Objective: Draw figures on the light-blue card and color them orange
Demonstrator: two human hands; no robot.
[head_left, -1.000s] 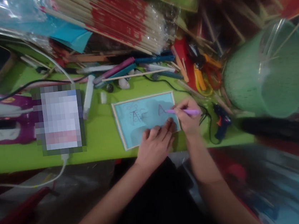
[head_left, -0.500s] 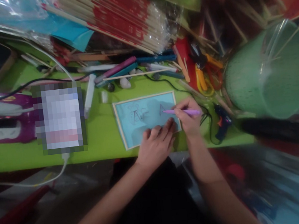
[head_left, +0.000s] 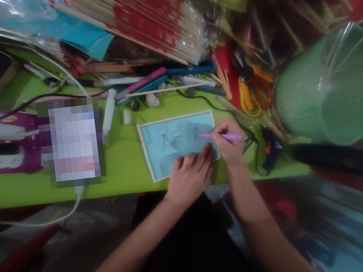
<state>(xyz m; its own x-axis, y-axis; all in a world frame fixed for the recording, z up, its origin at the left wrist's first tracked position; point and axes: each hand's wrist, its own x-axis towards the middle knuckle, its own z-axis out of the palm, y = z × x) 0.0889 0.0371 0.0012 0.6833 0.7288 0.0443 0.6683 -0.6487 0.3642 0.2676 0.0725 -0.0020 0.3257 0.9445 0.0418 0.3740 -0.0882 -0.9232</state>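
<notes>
A light blue card point(head_left: 170, 148) with a pale wooden border lies on the green table point(head_left: 122, 169), with pen drawings on it. My right hand point(head_left: 231, 143) is closed around a purple pen point(head_left: 222, 137), whose tip touches the card's right part beside a drawn triangle shape. My left hand point(head_left: 190, 174) lies flat on the card's lower right corner, fingers stretched out and pressing it down.
A large green mesh bin point(head_left: 326, 84) stands at the right. A small glue gun point(head_left: 270, 150) with a black cord lies right of my hand. Markers, sticks, scissors point(head_left: 249, 95) and a wrapped stick bundle point(head_left: 155, 21) crowd the back. A purple device point(head_left: 9, 147) sits far left.
The pen tip has shifted slightly on the card near the triangle shape. My left hand stays in place.
</notes>
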